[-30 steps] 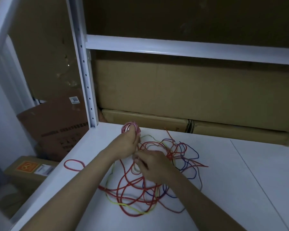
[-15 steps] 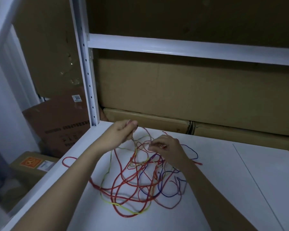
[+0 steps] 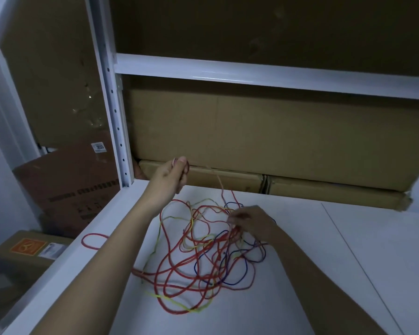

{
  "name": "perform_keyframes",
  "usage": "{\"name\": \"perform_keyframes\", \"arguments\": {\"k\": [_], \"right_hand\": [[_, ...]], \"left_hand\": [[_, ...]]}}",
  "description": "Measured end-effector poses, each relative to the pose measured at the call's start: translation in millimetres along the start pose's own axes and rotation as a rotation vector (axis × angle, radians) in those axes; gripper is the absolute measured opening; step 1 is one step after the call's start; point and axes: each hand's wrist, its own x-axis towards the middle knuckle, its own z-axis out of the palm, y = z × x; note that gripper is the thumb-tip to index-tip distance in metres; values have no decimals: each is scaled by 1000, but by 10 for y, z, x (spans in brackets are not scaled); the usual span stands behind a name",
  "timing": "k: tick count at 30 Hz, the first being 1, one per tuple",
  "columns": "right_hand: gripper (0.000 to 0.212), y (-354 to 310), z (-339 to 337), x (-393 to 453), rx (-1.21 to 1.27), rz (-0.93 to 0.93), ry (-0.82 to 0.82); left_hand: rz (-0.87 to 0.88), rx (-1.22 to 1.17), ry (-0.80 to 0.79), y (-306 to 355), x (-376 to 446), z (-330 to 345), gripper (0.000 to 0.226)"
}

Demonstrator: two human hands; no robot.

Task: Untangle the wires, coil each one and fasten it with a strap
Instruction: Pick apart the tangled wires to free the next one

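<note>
A tangle of thin wires [image 3: 203, 257], red, yellow and blue, lies spread on the white shelf board [image 3: 348, 274]. My left hand [image 3: 172, 175] is raised above the board's back left corner and pinches a red wire strand [image 3: 221, 187] that runs down from it into the tangle. My right hand [image 3: 252, 222] rests on the tangle's upper right part, fingers curled around a few strands there. A red loop [image 3: 94, 240] of the tangle hangs over the board's left edge.
A white rack upright [image 3: 114, 112] stands at the back left and a white crossbeam [image 3: 264, 78] runs overhead. Cardboard boxes [image 3: 252, 141] fill the back of the shelf. More cartons [image 3: 68, 184] sit on the floor to the left.
My left hand has risen and drawn back to the left, pulling a red strand up out of the tangle. My right hand stays low on the wires, which have spread out wider.
</note>
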Motion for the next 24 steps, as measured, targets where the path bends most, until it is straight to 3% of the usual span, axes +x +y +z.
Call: {"name": "perform_keyframes", "arguments": {"k": [5,9,11,14,17,20,24], "right_hand": [[11,-338,-233,159,20,-136,186],[30,-558,-328,222,-131,-86,19],[19,-692,-480,262,-7,-102,112],[7,-859,-620,338,-3,-134,39],[6,-986,-710,405,216,-190,263],[9,-1092,-785,429,320,-211,386],[15,-1175,-835,525,140,-197,314]], "left_hand": [[-27,-43,-11,17,22,84,38],[-55,-60,-2,34,49,132,38],[-35,-12,-2,66,72,112,38],[-26,57,40,110,120,78,39],[-49,13,89,158,187,67,38],[-71,-80,152,211,232,49,36],[-54,-94,207,255,276,-9,36]]}}
